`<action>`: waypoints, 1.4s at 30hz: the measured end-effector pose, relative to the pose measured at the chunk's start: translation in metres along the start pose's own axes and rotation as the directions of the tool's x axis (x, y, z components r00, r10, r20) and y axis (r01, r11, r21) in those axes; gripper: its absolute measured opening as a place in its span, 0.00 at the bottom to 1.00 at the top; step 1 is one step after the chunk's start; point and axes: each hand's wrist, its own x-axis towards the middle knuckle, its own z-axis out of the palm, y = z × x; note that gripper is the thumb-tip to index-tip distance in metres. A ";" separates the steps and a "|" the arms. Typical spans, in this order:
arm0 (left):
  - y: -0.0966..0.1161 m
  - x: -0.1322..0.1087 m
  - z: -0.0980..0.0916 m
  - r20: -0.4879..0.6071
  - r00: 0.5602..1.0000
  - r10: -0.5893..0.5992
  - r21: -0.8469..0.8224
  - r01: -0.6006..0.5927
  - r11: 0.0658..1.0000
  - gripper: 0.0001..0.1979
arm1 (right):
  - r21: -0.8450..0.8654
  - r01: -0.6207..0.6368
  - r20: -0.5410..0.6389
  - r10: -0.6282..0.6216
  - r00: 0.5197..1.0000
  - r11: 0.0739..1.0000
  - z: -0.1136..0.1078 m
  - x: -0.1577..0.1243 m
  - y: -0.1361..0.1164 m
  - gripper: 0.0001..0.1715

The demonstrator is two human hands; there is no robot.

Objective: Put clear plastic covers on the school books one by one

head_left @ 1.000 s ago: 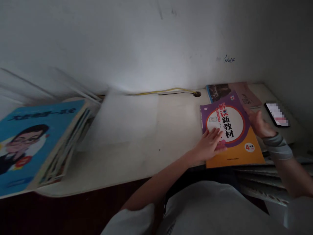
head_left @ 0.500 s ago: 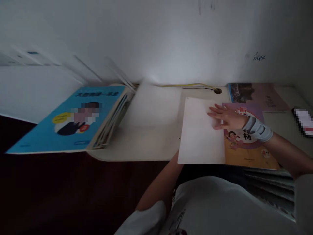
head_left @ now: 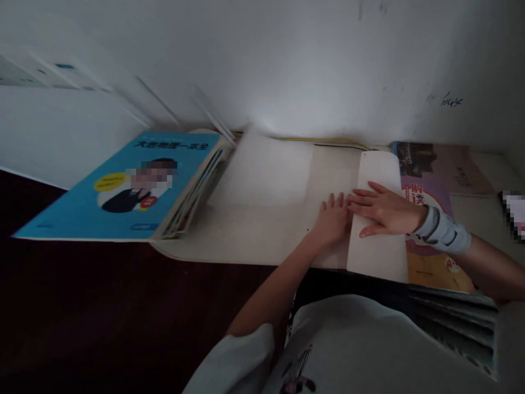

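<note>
A book with a purple and orange cover [head_left: 437,273] lies at the desk's front edge on the right. A white sheet [head_left: 379,257] overlaps the left part of its cover. My right hand [head_left: 388,210], with a grey strap at the wrist, rests flat on this sheet, fingers spread and pointing left. My left hand [head_left: 330,221] lies palm down just left of the sheet, its fingers extended and apart. The fingertips of both hands nearly meet at the sheet's left edge. Whether the left fingers touch the sheet's edge is hard to tell.
At the left, a blue book [head_left: 118,186] tops a stack that juts past the pale desk [head_left: 246,235]. Behind the purple book lies a book with a dull pink cover [head_left: 459,164]. A phone [head_left: 514,213] sits far right. A yellow cable [head_left: 295,139] runs along the wall.
The white sheet now shows narrower, its left edge further right. My left hand has come out from beneath the sheet onto the desk. My right hand stays on the sheet; the view has shifted slightly.
</note>
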 end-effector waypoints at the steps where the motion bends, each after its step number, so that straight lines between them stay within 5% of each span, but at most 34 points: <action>1: -0.001 0.000 -0.001 0.027 0.999 -0.045 0.057 0.043 0.997 0.35 | -0.018 -0.018 -0.003 0.018 1.000 1.000 0.009 -0.007 0.001 0.37; 4: -0.003 0.001 -0.002 0.102 0.985 -0.138 0.128 0.125 0.984 0.42 | -0.063 -0.092 -0.088 0.086 0.992 0.994 0.031 -0.023 0.001 0.38; 7: -0.004 0.003 -0.002 0.078 0.989 -0.128 0.107 0.119 0.987 0.37 | -0.063 -0.145 -0.184 0.132 0.974 0.987 0.041 -0.026 -0.001 0.32; 14: -0.006 -0.001 -0.008 0.091 0.989 -0.116 0.272 0.087 0.958 0.29 | -0.055 -0.036 -0.070 0.032 0.997 0.998 0.047 -0.005 -0.007 0.27; 19: -0.028 -0.006 -0.006 0.084 0.994 -0.066 0.355 0.032 0.935 0.37 | -0.178 -0.215 -0.113 0.197 0.974 0.960 0.055 -0.001 -0.016 0.24; 22: -0.035 -0.006 -0.003 0.058 0.997 -0.047 0.332 0.025 0.943 0.33 | -0.184 -0.220 -0.019 0.220 0.975 0.958 0.057 -0.004 -0.017 0.22; 29: -0.031 -0.007 0.005 -0.046 0.999 0.010 0.282 0.004 0.959 0.22 | -0.047 -0.016 0.078 0.019 0.997 0.999 0.051 -0.010 -0.016 0.21; 37: -0.025 -0.010 -0.001 -0.246 0.966 -0.078 0.123 0.111 0.986 0.20 | 0.041 -0.125 -0.164 0.130 0.978 0.991 0.046 -0.017 -0.011 0.19; 42: -0.020 -0.007 -0.009 -0.276 0.957 -0.086 0.051 0.104 0.993 0.20 | 0.101 -0.076 -0.066 0.083 0.994 0.992 0.044 -0.018 -0.012 0.17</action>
